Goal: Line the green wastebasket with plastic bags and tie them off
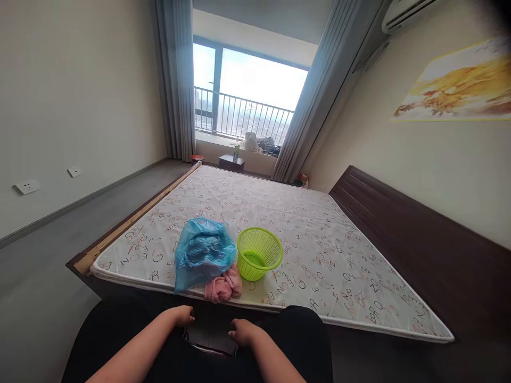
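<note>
My left hand (183, 315) is above my lap, just short of the mattress edge, its fingers curled together with nothing seen in them. Level with it on the right, my right hand (241, 332) is also loosely closed and empty. Beyond them, on the patterned mattress (311, 255), lies a blue plastic bag (205, 247) with something dark inside. A pink cloth (224, 286) is bunched at the bag's lower right, by the near edge. The green basket (259, 254) stands upright, touching or very near the bag and cloth. Neither hand touches these things.
A wooden bed frame (90, 258) borders the mattress on the left, and a dark headboard (403, 213) rises on the right. At the far end are a small dark table (231, 164), a red stool (197, 158) and bags (250, 142) on the window ledge.
</note>
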Demonstrator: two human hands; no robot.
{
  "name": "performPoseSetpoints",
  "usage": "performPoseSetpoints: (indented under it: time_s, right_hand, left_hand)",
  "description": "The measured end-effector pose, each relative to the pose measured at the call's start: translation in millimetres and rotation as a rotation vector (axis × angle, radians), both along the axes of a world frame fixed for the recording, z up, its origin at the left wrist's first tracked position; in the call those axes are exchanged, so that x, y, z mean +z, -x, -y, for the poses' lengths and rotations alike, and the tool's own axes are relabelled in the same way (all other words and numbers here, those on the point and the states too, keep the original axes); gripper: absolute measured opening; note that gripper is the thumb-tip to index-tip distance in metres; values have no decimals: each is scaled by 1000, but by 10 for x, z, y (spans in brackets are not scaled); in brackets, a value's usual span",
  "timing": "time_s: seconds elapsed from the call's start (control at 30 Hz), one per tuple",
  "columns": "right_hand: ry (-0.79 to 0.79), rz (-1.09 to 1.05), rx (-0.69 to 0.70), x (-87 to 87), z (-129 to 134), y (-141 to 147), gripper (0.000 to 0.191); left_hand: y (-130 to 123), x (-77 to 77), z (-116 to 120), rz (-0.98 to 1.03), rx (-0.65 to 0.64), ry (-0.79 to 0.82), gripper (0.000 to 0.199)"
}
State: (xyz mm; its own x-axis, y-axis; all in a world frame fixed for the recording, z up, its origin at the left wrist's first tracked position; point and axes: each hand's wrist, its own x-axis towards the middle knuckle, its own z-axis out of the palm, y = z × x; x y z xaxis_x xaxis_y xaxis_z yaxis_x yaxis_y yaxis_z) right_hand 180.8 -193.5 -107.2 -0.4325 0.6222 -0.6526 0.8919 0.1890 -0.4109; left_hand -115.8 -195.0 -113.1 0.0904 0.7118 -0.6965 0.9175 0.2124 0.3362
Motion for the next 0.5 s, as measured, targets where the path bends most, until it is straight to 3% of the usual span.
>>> performPoseSetpoints:
  time_s: [0.23, 0.5]
  right_hand:
    - [36, 8, 15, -101, -62, 15, 46]
    - [43, 35, 11, -115, -71, 63, 39]
  left_hand:
    - [176, -120, 57, 29, 101, 6, 16]
    - [120, -183, 26, 84, 196, -11, 14]
